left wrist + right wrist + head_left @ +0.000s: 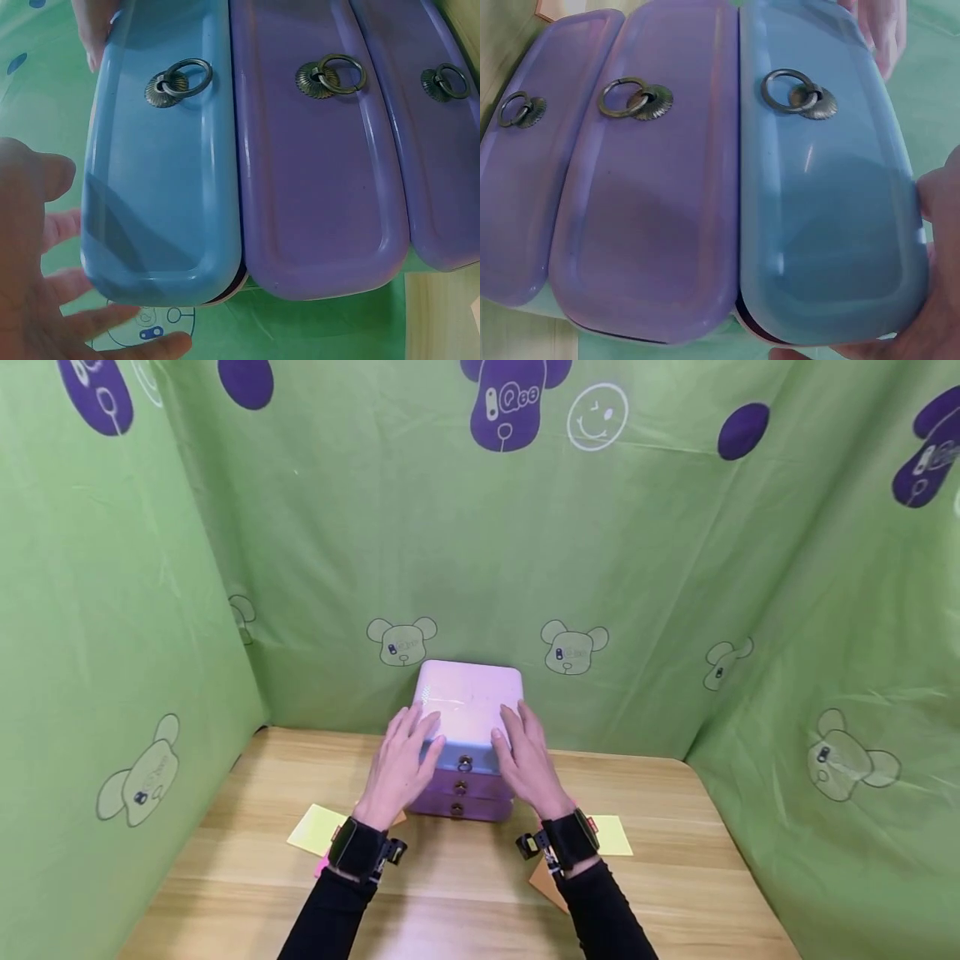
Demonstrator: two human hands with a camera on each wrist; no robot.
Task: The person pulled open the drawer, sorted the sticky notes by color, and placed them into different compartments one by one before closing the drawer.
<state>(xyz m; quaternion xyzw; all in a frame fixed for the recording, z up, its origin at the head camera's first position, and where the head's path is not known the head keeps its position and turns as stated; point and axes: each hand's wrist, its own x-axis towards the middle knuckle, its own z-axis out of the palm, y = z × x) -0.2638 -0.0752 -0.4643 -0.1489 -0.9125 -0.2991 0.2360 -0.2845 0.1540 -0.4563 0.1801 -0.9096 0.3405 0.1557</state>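
Observation:
A small three-drawer chest point(468, 693) with a pale pinkish-white top stands at the back of the table. Its top drawer point(161, 172) has a blue front, and the two lower drawers point(649, 202) have purple fronts. On each front hangs a bronze-coloured ring pull point(784, 91); all three drawers look pushed in. My left hand point(397, 768) lies along the chest's upper left side, fingers spread and loosely extended. On the other side, my right hand point(528, 764) mirrors it, fingertips at the upper right edge.
Yellow paper squares lie by the left wrist point(317, 829) and the right wrist point(615, 837). An orange-brown square point(549, 887) is partly under the right forearm. A pink scrap point(321, 866) shows beside the left wrist. Green printed cloth point(465, 552) walls in the wooden table point(450, 910).

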